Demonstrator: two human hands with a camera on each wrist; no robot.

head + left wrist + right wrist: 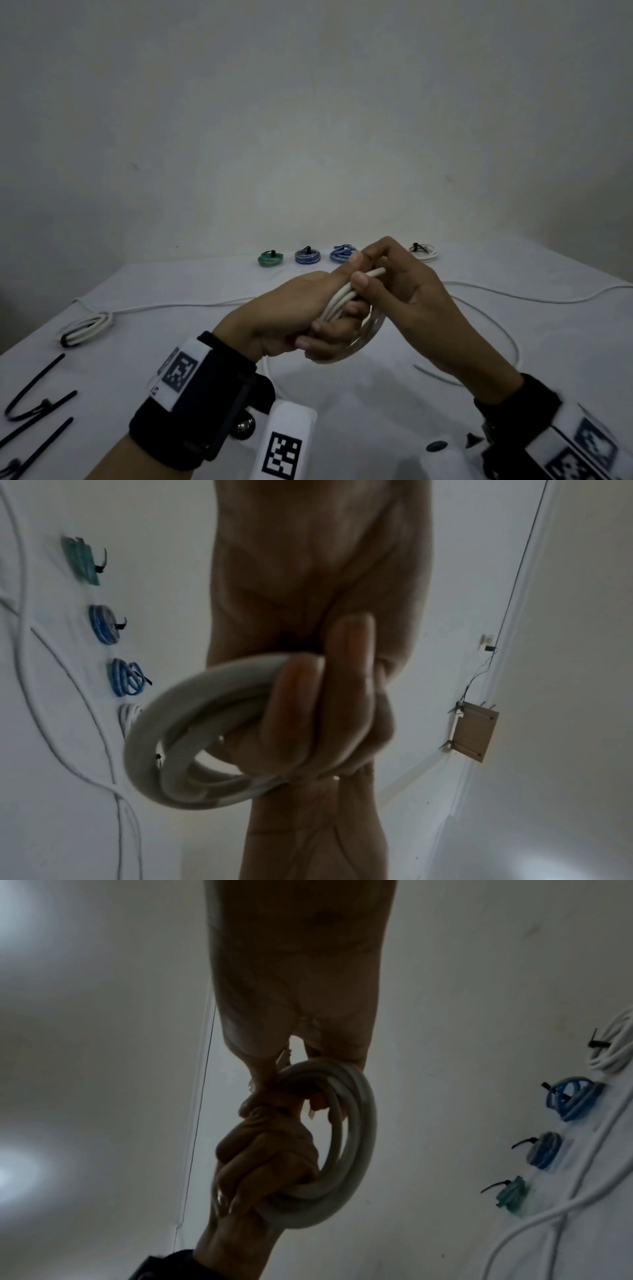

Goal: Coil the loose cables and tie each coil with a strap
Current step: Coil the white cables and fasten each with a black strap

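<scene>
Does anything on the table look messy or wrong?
Mostly tidy. One blue coil in the back row looks odd: a loop crosses over its top instead of lying flat like the other blue coil. A loose white cable still trails across the table.

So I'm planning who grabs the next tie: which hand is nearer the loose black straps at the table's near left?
Left. The left hand, gripping the white cable coil, is just right of the black straps; the right hand, pinching the coil's end, is farther right.
</scene>
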